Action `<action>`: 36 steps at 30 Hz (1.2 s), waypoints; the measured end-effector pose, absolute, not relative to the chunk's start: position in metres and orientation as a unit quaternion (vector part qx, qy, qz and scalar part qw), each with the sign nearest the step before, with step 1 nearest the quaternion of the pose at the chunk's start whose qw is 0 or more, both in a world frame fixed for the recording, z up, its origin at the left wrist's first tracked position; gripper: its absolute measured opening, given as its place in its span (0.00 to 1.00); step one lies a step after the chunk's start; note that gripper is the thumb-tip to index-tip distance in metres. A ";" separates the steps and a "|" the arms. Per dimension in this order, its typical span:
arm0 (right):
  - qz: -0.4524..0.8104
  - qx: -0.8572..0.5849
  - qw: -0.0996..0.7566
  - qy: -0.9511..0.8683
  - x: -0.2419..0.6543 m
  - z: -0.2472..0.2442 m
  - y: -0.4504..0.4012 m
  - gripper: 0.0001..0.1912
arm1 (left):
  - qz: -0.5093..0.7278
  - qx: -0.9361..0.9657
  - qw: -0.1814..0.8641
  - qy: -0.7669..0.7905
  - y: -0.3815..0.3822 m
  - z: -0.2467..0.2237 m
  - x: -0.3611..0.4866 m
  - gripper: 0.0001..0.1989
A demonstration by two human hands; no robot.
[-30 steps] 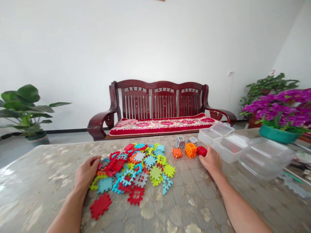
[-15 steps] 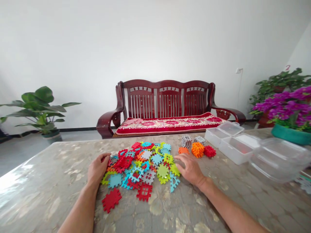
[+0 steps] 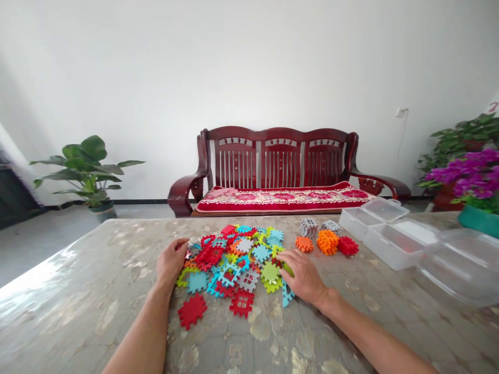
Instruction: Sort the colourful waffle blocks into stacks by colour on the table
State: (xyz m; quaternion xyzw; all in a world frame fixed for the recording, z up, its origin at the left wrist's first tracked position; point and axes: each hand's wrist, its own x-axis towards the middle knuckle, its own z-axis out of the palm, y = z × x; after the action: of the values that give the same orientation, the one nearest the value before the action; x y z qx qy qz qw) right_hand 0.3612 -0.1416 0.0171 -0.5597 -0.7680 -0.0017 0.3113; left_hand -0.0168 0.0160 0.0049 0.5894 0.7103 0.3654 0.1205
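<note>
A loose pile of notched plastic building pieces in red, blue, yellow-green, grey and orange lies between my hands. At its left edge, my left hand has curled fingers around a small red piece, mostly hidden. My right hand rests at the right edge, fingers stretched and apart over a yellow-green piece. Partly beneath that hand is a blue triangular piece. A red square piece and a red window piece lie at the pile's near side.
Sorted stacks stand beyond my right hand: grey, orange and red. Clear plastic boxes and a transparent lid are farther right, near a flower pot. A wooden bench stands behind the table.
The view has turned slightly left. My right hand has moved left over the yellow-green piece and part of the blue triangle. My left hand stays at the pile's left edge.
</note>
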 end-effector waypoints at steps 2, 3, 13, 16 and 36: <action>0.003 -0.544 0.323 -0.774 0.347 0.020 -0.141 0.15 | 0.374 0.583 0.124 0.710 0.016 0.006 -0.017 0.18; 0.006 -0.536 0.327 -0.779 0.339 0.021 -0.141 0.14 | 0.377 0.582 0.128 0.709 0.015 0.006 -0.017 0.18; -0.008 -0.468 0.239 -0.851 0.259 0.035 -0.142 0.08 | 0.358 0.585 0.139 0.715 0.015 0.006 -0.016 0.18; -0.026 -0.506 0.230 -0.831 0.255 0.034 -0.140 0.20 | 0.358 0.587 0.137 0.713 0.013 0.009 -0.014 0.17; -0.003 -0.590 0.185 -0.786 0.227 0.033 -0.142 0.28 | 0.332 0.596 0.119 0.721 0.015 0.007 -0.017 0.18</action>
State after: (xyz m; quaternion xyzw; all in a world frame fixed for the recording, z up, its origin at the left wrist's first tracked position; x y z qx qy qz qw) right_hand 0.2269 -0.1416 0.0325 -0.5904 -0.7856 -0.0030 0.1854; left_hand -0.0169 0.0154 0.0066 0.5959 0.7214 0.3321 0.1190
